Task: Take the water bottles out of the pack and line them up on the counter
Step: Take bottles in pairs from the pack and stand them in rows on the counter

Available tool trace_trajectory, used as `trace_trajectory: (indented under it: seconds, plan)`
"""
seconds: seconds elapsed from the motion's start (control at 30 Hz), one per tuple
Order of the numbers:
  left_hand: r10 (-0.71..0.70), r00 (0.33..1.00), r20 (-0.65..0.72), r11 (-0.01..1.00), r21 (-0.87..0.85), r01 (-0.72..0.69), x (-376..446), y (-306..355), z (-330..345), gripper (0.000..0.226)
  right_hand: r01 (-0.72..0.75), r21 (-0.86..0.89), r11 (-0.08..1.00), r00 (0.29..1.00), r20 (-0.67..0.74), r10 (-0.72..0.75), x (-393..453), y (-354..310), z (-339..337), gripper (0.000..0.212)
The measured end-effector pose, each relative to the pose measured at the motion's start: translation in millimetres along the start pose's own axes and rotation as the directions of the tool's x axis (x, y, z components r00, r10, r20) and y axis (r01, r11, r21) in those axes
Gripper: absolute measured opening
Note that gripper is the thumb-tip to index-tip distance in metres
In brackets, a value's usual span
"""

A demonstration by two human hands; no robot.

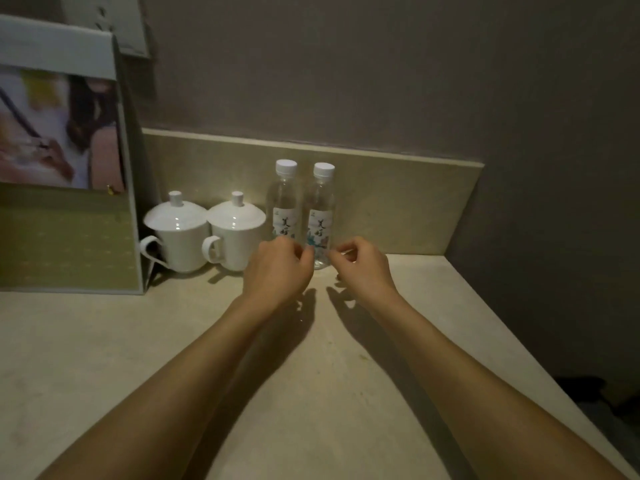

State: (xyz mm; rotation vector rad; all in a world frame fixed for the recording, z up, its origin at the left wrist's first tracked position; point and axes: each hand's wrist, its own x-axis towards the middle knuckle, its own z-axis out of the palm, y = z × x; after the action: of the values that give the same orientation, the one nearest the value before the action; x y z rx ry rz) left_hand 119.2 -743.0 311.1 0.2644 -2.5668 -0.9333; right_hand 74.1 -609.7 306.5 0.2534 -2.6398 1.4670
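Observation:
Two clear water bottles with white caps and printed labels stand upright side by side against the backsplash: the left bottle (285, 199) and the right bottle (322, 209). They touch or nearly touch. My left hand (277, 268) is just in front of the left bottle's base, fingers curled, and hides that base. My right hand (360, 263) is curled at the lower right of the right bottle, fingertips beside it. Neither hand clearly grips a bottle. No pack wrapping is visible.
Two white lidded cups, one (180, 232) left of the other (235, 230), stand left of the bottles. A tall standing card holder (69, 220) with a picture fills the left side. The beige counter (311, 375) ends at a wall on the right, its edge running diagonally.

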Motion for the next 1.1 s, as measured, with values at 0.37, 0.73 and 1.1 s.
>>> trace_trajectory:
  seconds: [0.37, 0.73, 1.1]
  plan:
    - [0.190, 0.982, 0.013, 0.968, -0.171, -0.185, -38, 84, 8, 0.039, 0.048, 0.172, 0.984, 0.996, -0.079, -0.035, -44, 12, -107, 0.036]
    - [0.313, 0.934, 0.173, 0.915, -0.319, -0.248, -142, 261, 118, 0.030, 0.040, 0.079, 0.996, 0.982, -0.185, -0.024, -136, 124, -312, 0.034]
    - [0.295, 0.916, 0.273, 0.926, -0.317, -0.204, -252, 381, 233, 0.034, -0.029, 0.158, 0.987, 0.953, -0.294, 0.075, -204, 259, -445, 0.034]
